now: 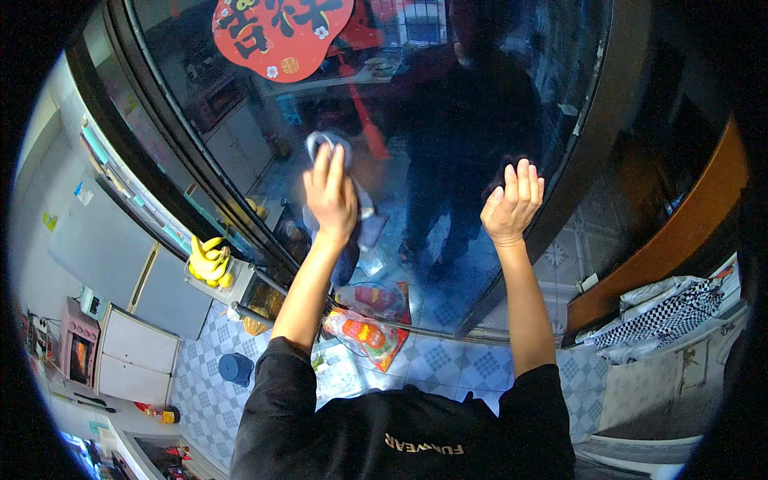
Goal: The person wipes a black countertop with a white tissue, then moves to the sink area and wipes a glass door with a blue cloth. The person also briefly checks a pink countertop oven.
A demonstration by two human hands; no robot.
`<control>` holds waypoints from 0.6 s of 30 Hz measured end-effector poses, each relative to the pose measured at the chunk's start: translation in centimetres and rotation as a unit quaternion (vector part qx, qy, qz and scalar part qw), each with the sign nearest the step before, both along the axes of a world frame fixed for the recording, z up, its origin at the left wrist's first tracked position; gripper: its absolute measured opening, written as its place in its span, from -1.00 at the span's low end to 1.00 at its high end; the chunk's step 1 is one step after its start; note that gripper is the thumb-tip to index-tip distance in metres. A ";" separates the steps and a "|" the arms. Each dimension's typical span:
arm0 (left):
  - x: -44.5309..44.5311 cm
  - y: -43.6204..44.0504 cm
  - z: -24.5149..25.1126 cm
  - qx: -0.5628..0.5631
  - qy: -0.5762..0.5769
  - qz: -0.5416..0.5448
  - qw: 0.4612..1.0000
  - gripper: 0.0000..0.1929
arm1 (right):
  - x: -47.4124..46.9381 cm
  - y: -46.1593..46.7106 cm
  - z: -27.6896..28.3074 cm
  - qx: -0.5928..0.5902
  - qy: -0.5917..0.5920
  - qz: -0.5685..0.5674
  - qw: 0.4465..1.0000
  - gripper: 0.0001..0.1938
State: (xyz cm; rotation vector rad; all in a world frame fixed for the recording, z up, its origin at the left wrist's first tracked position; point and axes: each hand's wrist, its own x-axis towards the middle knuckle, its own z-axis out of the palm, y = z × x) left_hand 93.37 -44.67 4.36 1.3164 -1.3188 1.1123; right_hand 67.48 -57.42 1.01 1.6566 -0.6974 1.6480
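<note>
A large dark glass door panel (456, 264) in a dark frame fills the middle of the view and reflects a person and the room. My left hand (331, 201) presses a grey-white cloth (362, 225) against the glass; the cloth bunches above my fingers and hangs below them. To the right, my right hand (513, 203) lies on the glass near the frame's right upright, fingers extended and holding nothing. Above my left hand, a red decoration with black characters (285, 42) is on the glass.
Bananas (208, 262) lie on a small shelf at the left. Packaged goods in a red plastic bag (366, 336) and a blue bucket (235, 368) stand on the tiled floor (435, 363). A checkered cloth (666, 312) hangs at the right, beside a brown wooden edge (654, 258).
</note>
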 end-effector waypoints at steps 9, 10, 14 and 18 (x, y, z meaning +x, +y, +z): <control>-12.2 -5.9 9.3 -0.032 -0.051 -0.070 0.996 -0.48 | -0.1 0.1 -0.2 0.005 0.002 0.015 1.000 -0.63; -13.5 -6.2 8.8 -0.029 -0.083 -0.085 0.992 -0.49 | -0.1 0.1 -0.2 0.006 0.002 0.013 1.000 -0.63; -15.0 -5.9 4.7 0.013 -0.153 -0.134 0.979 -0.56 | -0.3 -0.1 -0.6 0.013 -0.002 0.034 0.999 -0.65; -13.1 -4.1 1.4 0.063 -0.180 -0.139 0.972 -0.55 | -0.4 -0.4 -0.6 0.001 0.015 0.028 0.999 -0.62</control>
